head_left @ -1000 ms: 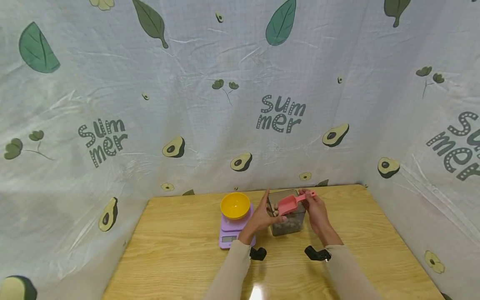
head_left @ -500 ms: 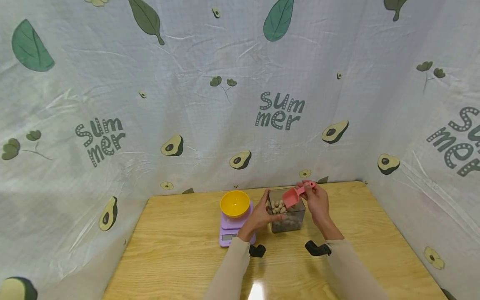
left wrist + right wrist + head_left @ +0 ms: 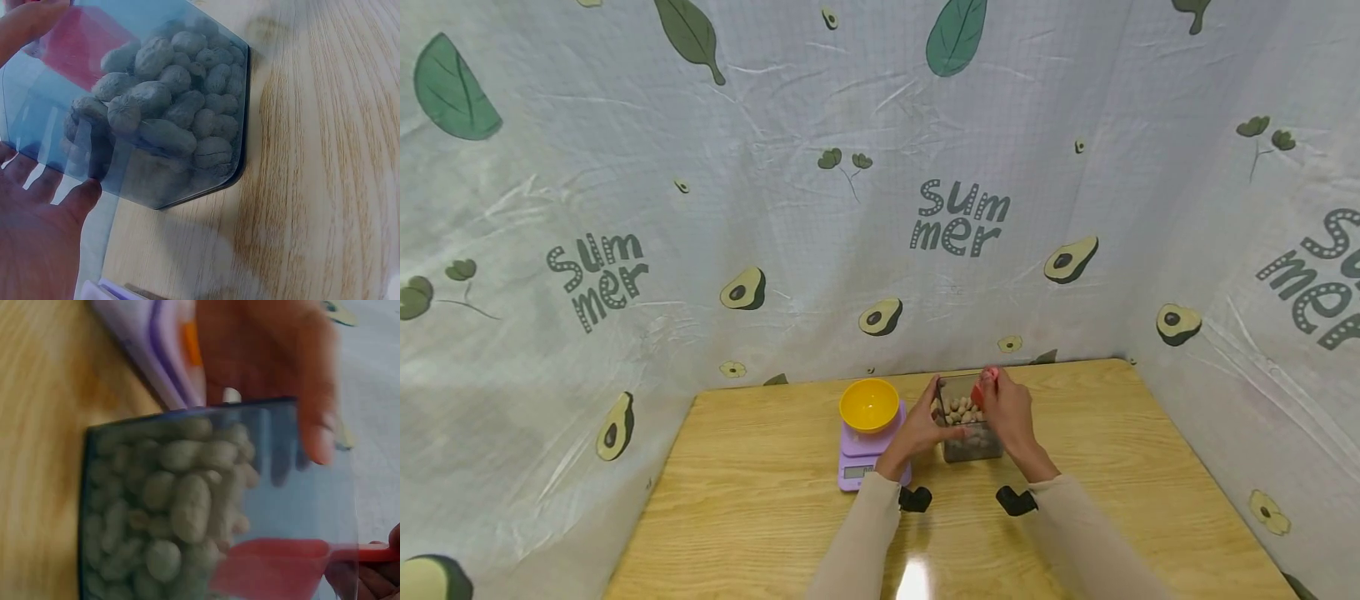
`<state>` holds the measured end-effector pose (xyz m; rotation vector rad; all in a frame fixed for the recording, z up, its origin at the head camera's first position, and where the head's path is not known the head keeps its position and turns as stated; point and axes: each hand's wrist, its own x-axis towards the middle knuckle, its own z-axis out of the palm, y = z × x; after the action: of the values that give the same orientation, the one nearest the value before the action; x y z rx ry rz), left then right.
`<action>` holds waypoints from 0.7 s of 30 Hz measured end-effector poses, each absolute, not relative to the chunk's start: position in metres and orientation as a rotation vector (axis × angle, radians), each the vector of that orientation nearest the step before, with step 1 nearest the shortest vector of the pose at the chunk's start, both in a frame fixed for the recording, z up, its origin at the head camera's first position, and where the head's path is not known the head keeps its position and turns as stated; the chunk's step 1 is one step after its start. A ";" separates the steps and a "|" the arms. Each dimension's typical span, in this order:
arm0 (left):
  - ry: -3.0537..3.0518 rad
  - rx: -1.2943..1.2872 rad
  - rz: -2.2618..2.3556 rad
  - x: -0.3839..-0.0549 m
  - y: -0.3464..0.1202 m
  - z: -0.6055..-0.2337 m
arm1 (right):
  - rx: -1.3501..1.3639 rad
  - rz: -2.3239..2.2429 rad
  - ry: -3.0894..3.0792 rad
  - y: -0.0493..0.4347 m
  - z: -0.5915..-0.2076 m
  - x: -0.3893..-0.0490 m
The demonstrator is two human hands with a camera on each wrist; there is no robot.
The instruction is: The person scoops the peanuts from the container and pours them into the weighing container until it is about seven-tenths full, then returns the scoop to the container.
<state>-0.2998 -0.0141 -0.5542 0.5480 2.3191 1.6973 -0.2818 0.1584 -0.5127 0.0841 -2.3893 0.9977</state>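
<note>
My left hand [image 3: 919, 432] grips the left side of a clear, smoke-tinted plastic container [image 3: 973, 450], its thumb across the front wall. Peanuts in their shells [image 3: 156, 94] fill the bottom part of the container. In my right hand [image 3: 1011, 414] is the handle of a pink scoop [image 3: 275, 562]. Seen through the wall in the right wrist view, the scoop's blade is inside the container and reaches the peanuts. From the head view my right hand covers much of the scoop.
Left of the container, a yellow bowl [image 3: 869, 406] sits on a purple kitchen scale [image 3: 854, 454] with a small display. All of it stands on a wooden table [image 3: 760, 467]. A white printed sheet [image 3: 820, 250] hangs behind and along both sides.
My right hand has moved left over the container and turned, bringing the scoop from a slant with its handle up right to down among the peanuts. The left hand keeps its hold.
</note>
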 end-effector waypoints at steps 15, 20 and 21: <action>2.345 0.531 1.695 -0.298 -0.013 -0.556 | -0.139 1.165 -2.399 0.159 -0.510 -0.281; 2.375 0.502 1.665 -0.296 -0.012 -0.554 | -0.161 1.220 -2.433 0.155 -0.507 -0.280; 2.382 0.498 1.657 -0.296 -0.012 -0.554 | -0.178 1.220 -2.430 0.156 -0.506 -0.281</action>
<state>-0.2963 -0.0120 -0.5536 0.4981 2.3822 1.6566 -0.2808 0.1559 -0.5063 -0.1781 -2.4299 1.2200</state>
